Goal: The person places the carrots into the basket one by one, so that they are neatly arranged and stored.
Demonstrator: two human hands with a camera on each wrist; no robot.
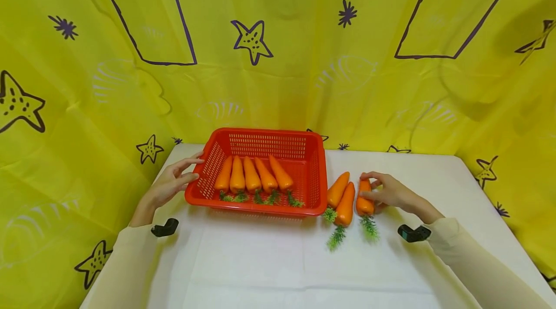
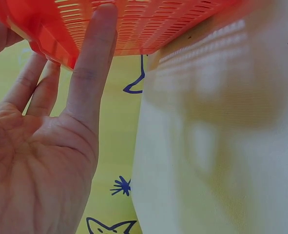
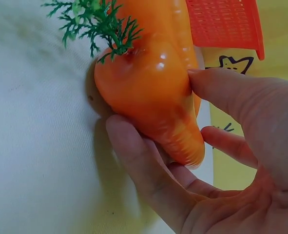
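My right hand [image 1: 388, 192] pinches an orange toy carrot [image 1: 364, 206] with a green leafy top, right of the basket. In the right wrist view, the thumb [image 3: 221, 90] touches one side of this carrot [image 3: 139, 80] and other fingers lie along its opposite side. Two more carrots [image 1: 346, 205] lie on the table between it and the red plastic basket [image 1: 319, 169]. Inside the basket, several carrots [image 1: 252, 176] lie side by side in a row, tops toward me. My left hand [image 1: 167, 184] touches the basket's left side, fingers fairly straight.
A white-covered table [image 1: 260, 260] bears everything. Behind it and at both sides hangs a yellow curtain [image 1: 286, 91] printed with stars and shells. The basket stands near the table's back edge. A black wrist device [image 1: 165, 228] shows at each sleeve.
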